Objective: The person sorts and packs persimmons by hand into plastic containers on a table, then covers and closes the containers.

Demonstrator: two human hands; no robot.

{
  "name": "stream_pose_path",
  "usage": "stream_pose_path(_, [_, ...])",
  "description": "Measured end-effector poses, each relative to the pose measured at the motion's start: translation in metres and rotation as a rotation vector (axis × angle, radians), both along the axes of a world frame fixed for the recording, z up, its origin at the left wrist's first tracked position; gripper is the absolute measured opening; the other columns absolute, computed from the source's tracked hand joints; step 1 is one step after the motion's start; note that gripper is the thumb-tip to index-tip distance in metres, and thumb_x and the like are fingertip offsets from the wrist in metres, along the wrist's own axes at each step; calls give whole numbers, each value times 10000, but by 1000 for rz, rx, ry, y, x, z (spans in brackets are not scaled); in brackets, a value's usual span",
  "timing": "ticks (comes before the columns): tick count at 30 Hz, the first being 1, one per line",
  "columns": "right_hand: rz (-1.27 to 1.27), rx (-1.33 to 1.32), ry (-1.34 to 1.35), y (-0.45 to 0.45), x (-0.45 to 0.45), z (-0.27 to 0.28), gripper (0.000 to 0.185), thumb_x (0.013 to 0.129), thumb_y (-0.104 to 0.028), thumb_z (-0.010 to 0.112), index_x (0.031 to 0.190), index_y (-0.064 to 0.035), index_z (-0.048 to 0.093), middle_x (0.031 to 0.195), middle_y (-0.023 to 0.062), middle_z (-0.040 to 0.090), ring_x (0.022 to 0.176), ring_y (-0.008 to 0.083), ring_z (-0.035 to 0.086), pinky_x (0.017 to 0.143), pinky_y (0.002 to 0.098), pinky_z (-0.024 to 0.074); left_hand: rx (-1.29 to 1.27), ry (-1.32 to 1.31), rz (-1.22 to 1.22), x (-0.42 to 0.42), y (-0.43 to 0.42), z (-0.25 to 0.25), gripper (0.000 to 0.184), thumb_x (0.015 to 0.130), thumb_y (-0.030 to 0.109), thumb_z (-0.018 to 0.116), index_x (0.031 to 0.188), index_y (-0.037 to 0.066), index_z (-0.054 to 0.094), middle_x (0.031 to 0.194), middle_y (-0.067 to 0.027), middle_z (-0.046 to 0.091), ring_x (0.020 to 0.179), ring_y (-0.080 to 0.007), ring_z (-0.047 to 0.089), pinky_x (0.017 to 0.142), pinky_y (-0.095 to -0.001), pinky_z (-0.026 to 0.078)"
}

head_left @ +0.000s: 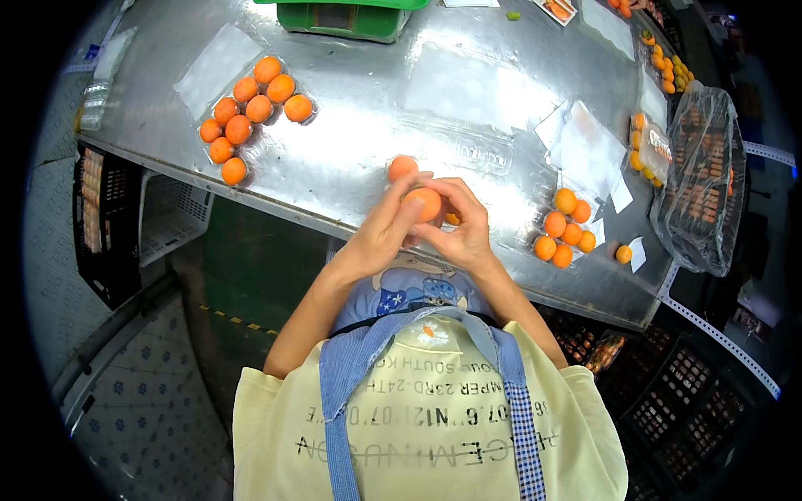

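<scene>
Between both my hands, just over the table's near edge, is an orange (423, 204). My left hand (380, 232) curls round its left side. From the right, my right hand (464, 227) closes in with bent fingers touching the fruit. Just beyond my fingers, another orange (403, 168) rests on the metal table (351, 108). A sliver of a further orange (452, 219) peeks out under my right hand, mostly hidden.
Left on the table, several oranges (260, 108) sit in a clear tray; another group (565, 225) lies right. A clear plastic tray (459, 92) lies ahead near a green container (342, 21). A plastic-covered crate (702, 175) stands right, black crates (109, 225) below left.
</scene>
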State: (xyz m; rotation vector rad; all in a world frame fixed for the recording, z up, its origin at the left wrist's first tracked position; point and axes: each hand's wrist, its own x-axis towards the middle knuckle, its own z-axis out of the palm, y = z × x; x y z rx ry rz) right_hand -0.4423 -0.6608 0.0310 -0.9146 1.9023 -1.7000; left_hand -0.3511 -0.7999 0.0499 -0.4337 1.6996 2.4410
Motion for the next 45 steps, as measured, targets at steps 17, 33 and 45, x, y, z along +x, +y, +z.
stream_pose_path(17, [3, -110, -129, 3, 0, -13, 545, 688, -117, 811, 1170, -29, 573, 1066, 86, 580, 858, 161, 619, 673, 264, 527, 200, 74, 47, 1, 3, -4, 603, 1003, 441, 267, 1434, 19, 277, 1127, -92, 528, 783, -99, 512, 673, -223, 444])
stream_pose_path(33, [-140, 6, 313, 13, -2, -3, 506, 676, -77, 789, 1131, -20, 575, 1032, 128, 579, 769, 184, 614, 615, 270, 518, 122, 44, 87, -6, 9, -13, 574, 1002, 437, 273, 1380, 14, 357, 1263, -132, 487, 1111, -195, 522, 838, -309, 483])
stream_pose_path(45, [-158, 17, 88, 24, -7, 3, 483, 710, 91, 618, 1170, -44, 561, 1135, 139, 517, 780, 179, 608, 625, 256, 510, -316, 125, 309, -10, 25, -16, 464, 778, -4, 702, 1206, 32, 527, 1163, -76, 569, 973, -157, 594, 788, -266, 495])
